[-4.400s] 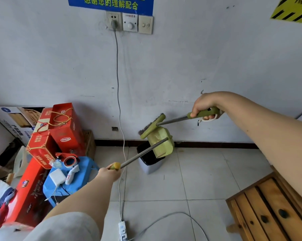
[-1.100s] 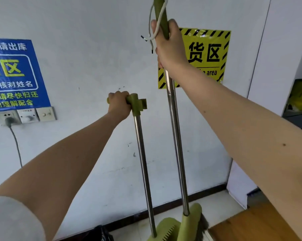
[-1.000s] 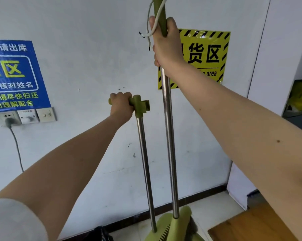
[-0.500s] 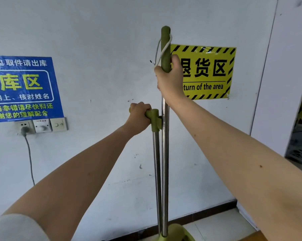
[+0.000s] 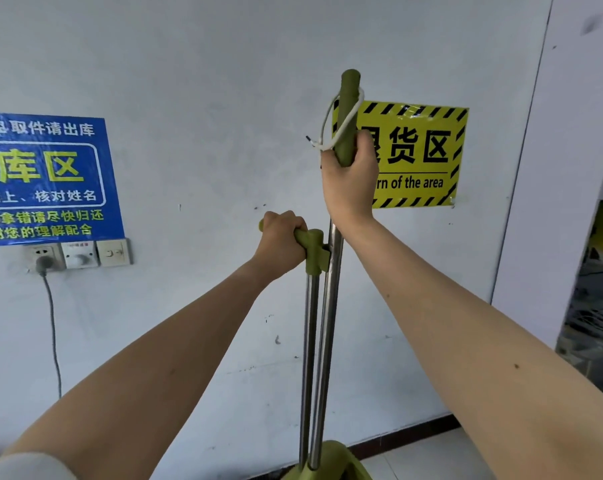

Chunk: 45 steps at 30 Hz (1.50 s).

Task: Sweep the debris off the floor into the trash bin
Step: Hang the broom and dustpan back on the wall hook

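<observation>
Green plastic fills both my hands. My right hand (image 5: 349,183) is curled tight around the green grip at the top of the broom handle (image 5: 329,306), fingers wrapped round it just below its rounded end. A loop of white cord (image 5: 328,128) hangs off that grip, right above my knuckles. My left hand (image 5: 282,240), lower and just left of my right wrist, is closed in a fist around the short sideways grip of the dustpan handle (image 5: 310,323). The green clip (image 5: 316,250) at the end of that grip sits right against the broom's steel pole, though I cannot tell whether it has snapped on.

Below my hands the two steel poles run down side by side, upright and nearly touching, between my forearms. At the bottom, under both hands, a bit of the green dustpan (image 5: 331,464) shows at the frame's edge; the broom's head is out of sight. I cannot see the trash bin or any debris from here.

Behind my right hand a yellow sign (image 5: 418,157) with black stripes is stuck on the white wall (image 5: 206,81). Far off to the left of my left hand there is a blue sign (image 5: 40,178), and under it a row of wall sockets (image 5: 80,254) with a grey cable (image 5: 54,334) hanging down. A strip of tiled floor (image 5: 431,455) shows below my right forearm.
</observation>
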Each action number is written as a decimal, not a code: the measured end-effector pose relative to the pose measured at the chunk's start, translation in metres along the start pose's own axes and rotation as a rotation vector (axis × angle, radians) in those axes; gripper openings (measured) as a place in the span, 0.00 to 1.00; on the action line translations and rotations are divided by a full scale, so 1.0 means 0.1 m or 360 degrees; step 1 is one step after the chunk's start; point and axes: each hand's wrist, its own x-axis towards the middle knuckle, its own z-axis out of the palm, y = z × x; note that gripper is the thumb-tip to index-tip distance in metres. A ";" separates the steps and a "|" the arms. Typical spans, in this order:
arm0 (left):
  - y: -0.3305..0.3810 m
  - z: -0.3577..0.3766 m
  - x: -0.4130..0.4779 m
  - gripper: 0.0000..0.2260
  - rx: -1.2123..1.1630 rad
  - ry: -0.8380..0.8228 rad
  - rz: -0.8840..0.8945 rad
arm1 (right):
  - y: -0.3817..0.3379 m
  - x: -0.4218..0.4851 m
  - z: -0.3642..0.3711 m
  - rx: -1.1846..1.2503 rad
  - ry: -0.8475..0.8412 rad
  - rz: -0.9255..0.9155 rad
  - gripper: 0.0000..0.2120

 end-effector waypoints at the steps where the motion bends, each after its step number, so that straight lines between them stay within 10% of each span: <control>1: 0.01 -0.02 0.02 0.05 0.0046 -0.0008 0.0009 | -0.01 0.01 0.01 0.0012 0.0029 -0.0018 0.09; 26: -0.07 0.20 -0.04 0.09 0.0066 -0.0107 -0.0195 | 0.24 0.00 0.04 0.0261 -0.0136 0.0377 0.13; 33: -0.23 0.24 0.01 0.07 0.0138 -0.0091 -0.0193 | 0.33 -0.02 0.10 -0.0306 0.0029 -0.0287 0.31; 41: -0.61 0.34 -0.14 0.07 0.0257 -0.0207 -0.0292 | 0.39 0.17 0.20 -0.0420 -0.0336 -0.0525 0.30; 45: -0.83 0.38 -0.10 0.09 0.0282 -0.0282 -0.0351 | 0.49 0.23 0.33 -0.0494 -0.0264 -0.0607 0.14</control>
